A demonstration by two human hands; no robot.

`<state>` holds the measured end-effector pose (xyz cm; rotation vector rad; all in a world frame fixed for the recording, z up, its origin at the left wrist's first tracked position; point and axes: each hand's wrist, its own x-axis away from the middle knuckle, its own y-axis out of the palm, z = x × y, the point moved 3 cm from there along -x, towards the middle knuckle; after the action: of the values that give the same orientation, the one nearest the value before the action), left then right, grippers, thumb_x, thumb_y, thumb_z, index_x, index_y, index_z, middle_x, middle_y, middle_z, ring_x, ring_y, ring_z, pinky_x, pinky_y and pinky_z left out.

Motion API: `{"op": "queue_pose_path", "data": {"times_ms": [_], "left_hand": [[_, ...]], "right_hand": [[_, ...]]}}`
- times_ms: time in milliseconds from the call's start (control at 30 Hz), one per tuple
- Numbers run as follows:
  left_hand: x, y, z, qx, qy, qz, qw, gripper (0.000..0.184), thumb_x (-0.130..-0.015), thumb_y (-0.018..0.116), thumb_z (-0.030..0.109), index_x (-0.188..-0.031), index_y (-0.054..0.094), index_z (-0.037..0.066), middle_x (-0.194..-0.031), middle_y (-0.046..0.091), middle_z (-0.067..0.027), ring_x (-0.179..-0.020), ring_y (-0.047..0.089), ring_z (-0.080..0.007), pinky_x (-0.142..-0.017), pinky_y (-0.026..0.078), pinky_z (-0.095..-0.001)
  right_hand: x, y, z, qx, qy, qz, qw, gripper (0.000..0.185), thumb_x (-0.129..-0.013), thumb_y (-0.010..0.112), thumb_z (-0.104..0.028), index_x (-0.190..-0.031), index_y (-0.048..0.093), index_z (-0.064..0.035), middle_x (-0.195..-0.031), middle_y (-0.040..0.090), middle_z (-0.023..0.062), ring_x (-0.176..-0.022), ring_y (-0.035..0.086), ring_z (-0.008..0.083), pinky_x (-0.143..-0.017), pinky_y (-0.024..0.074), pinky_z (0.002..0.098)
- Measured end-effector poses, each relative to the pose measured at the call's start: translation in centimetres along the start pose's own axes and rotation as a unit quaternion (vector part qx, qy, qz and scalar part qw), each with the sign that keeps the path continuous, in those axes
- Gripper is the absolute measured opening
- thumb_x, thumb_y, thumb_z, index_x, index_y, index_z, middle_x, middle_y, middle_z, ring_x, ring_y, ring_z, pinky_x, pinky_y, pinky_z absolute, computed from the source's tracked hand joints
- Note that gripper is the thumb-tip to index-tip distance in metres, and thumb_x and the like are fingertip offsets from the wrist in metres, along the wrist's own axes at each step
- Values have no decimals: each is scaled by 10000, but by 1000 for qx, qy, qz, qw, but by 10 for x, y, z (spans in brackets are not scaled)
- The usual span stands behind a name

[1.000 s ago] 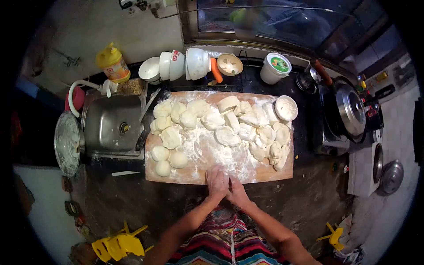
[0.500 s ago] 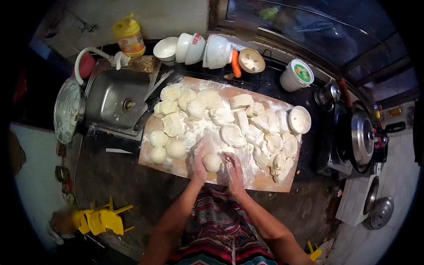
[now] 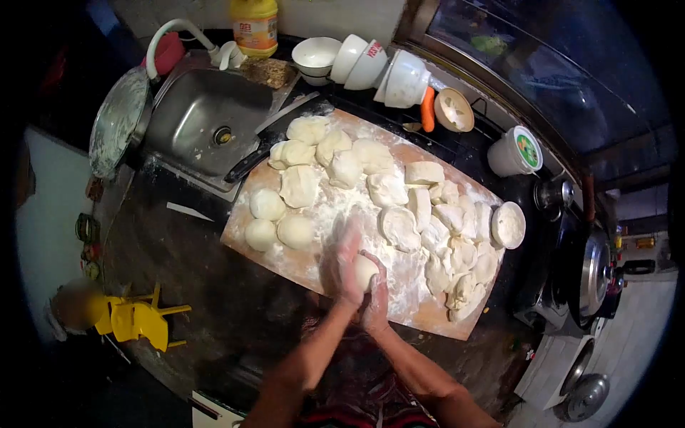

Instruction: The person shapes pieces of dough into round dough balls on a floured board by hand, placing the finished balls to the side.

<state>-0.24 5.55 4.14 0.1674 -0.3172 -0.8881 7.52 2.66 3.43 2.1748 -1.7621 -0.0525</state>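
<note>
A smooth round dough ball is cupped between my two palms near the front edge of the floured wooden board. Along its left side presses my left hand, its fingers a little blurred. My right hand wraps the right side, fingers curled around the far side. Flour coats both hands. To the left sit three finished-looking round dough balls. Behind them lie several rough dough lumps, and cut dough pieces crowd the right half of the board.
A small bowl of flour stands at the board's right edge. A knife lies by the sink. Stacked white bowls, a carrot and a lidded tub line the back. At right is a lidded pan.
My right hand has closed in against the dough ball, which was largely uncovered and now sits between both palms. The whole view has turned and shifted.
</note>
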Motion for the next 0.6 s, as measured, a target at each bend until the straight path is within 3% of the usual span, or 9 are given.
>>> {"op": "queue_pose_path", "data": {"times_ms": [33,133,167,267,400,433,533,567,600], "left_hand": [[7,-8,-6,-112,9,-9,994,710,-981,225,528,-1381,381,-37,-1416,411,-198,-1337,359,-301,-1131,219,-386],[39,-18,-5,-116,159,32,980,589,-983,294,404,-1314,469,-51,-1403,420,-208,-1333,362,-316,-1123,229,-413],[42,-24,-5,-112,180,22,977,558,-982,336,376,-1318,460,-52,-1395,430,-204,-1336,358,-315,-1117,242,-403],[28,-29,14,-163,221,15,961,459,-946,446,249,-1296,476,-47,-1360,468,-205,-1311,393,-336,-1097,285,-415],[15,-40,1,-309,250,6,918,408,-872,546,143,-1247,529,-15,-1297,516,-207,-1216,468,-389,-1040,355,-442],[18,-37,8,-312,253,-12,915,406,-862,561,139,-1238,536,-12,-1288,521,-204,-1201,475,-389,-1030,363,-444],[27,-37,11,-318,266,-45,909,433,-794,665,166,-1191,566,23,-1260,523,-173,-1162,496,-364,-988,392,-457],[29,-38,11,-339,287,-62,894,433,-784,680,179,-1179,574,38,-1254,522,-163,-1162,497,-358,-982,395,-456],[29,-39,13,-359,308,-80,877,433,-774,694,192,-1167,583,52,-1247,521,-153,-1162,497,-352,-977,399,-455]], "right_hand": [[-4,-3,3,25,1,17,1000,506,-1005,334,-389,-1276,475,14,-1252,526,141,-1163,496,231,-1011,366,341],[-21,-10,4,100,108,-55,988,402,-992,406,-335,-1150,572,-5,-1124,605,116,-1041,564,209,-913,433,323],[-26,-8,7,85,73,-25,993,320,-975,472,-287,-1031,624,-11,-989,649,100,-925,597,184,-823,468,302],[-36,9,-9,82,-7,-45,996,251,-948,492,-207,-1046,624,-18,-1012,649,103,-939,596,184,-827,469,293],[-31,6,-22,236,5,-53,970,267,-874,469,-90,-1092,616,-52,-1164,606,102,-1027,572,198,-904,441,302],[-34,-1,-12,182,-23,-67,981,271,-878,512,-132,-1123,593,-49,-1167,591,98,-1041,556,182,-923,437,317],[-30,-10,-3,-74,89,-38,993,317,-902,555,-227,-1162,552,-46,-1179,578,100,-1052,542,184,-918,444,334],[-34,-17,-4,-72,80,-64,992,515,-919,576,-417,-1239,457,-31,-1233,529,117,-1184,489,247,-1038,365,396],[-41,-6,-30,14,41,-79,996,484,-922,579,-372,-1238,463,-25,-1235,529,119,-1192,489,245,-1032,370,390]]}}
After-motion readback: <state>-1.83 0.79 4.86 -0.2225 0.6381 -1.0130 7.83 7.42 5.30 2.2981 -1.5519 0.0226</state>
